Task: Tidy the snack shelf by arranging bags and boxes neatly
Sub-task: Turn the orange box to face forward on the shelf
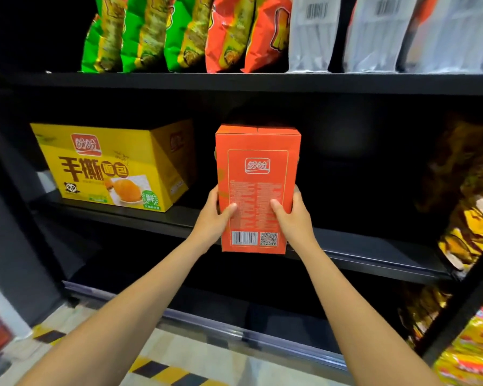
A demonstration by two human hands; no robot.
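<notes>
Holding the orange snack box [258,188] upright in front of the middle shelf [374,254], left hand [212,218] and right hand [292,218] each gripping a side with thumbs across the printed back. Looks like the placing step; next it needs sliding in beside the yellow bread box [109,165], squared up.

The tall orange-red cardboard box [258,174] has a thin pale frame line, a red-and-white logo, fine pale print, and a black-and-white barcode and QR code at its bottom. At 9 o'clock from it, the wide yellow cardboard box [109,162] carries dark brown characters, a red logo and a green round seal. The black metal shelf [262,84] holds green-and-yellow bags [140,34], orange-red bags [246,32] and silver-white bags [374,34] with black barcodes. The floor at 7 o'clock shows yellow-and-black stripes [156,369].
</notes>
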